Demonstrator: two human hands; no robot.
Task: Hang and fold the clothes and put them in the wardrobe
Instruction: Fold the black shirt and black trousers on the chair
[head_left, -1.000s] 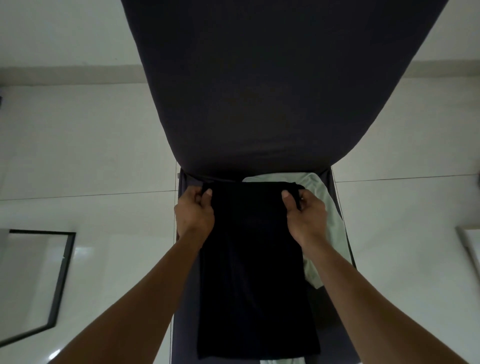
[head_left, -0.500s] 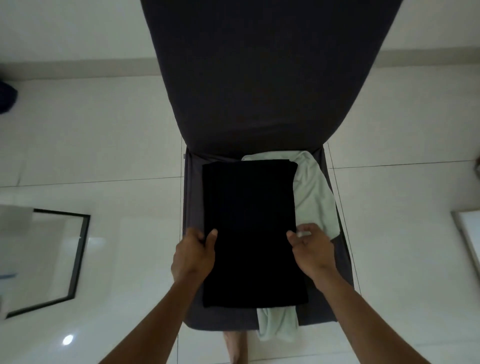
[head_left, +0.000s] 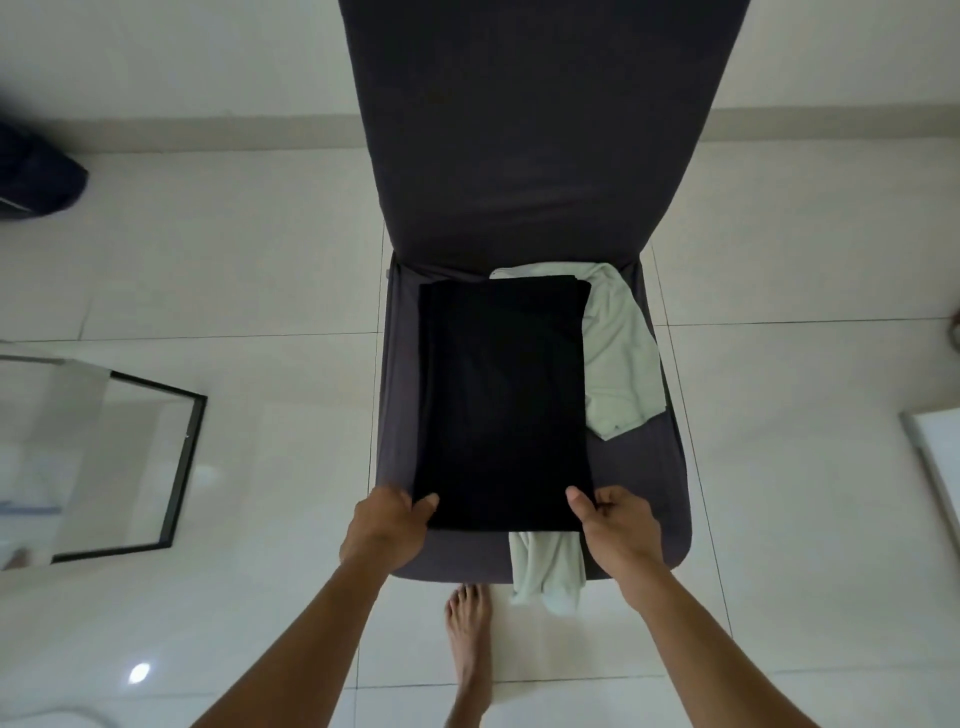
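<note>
A black garment (head_left: 503, 400), folded into a flat rectangle, lies on the seat of a dark grey covered chair (head_left: 660, 499). My left hand (head_left: 387, 527) pinches its near left corner, thumb on top. My right hand (head_left: 618, 525) pinches its near right corner the same way. Under the black garment lies a pale green garment (head_left: 621, 358); part shows to the right and part hangs over the seat's front edge.
The chair's tall back (head_left: 530, 124) rises ahead. White tiled floor surrounds the chair. A black-framed glass panel (head_left: 130, 457) lies on the floor at the left, a dark object (head_left: 36, 176) at the far left, a white panel (head_left: 940, 462) at the right edge. My bare foot (head_left: 470, 639) stands before the seat.
Both hands slid from the garment's far corners back along its sides to the near corners. The garment is now shorter, folded into a rectangle on the seat. The view has pulled back.
</note>
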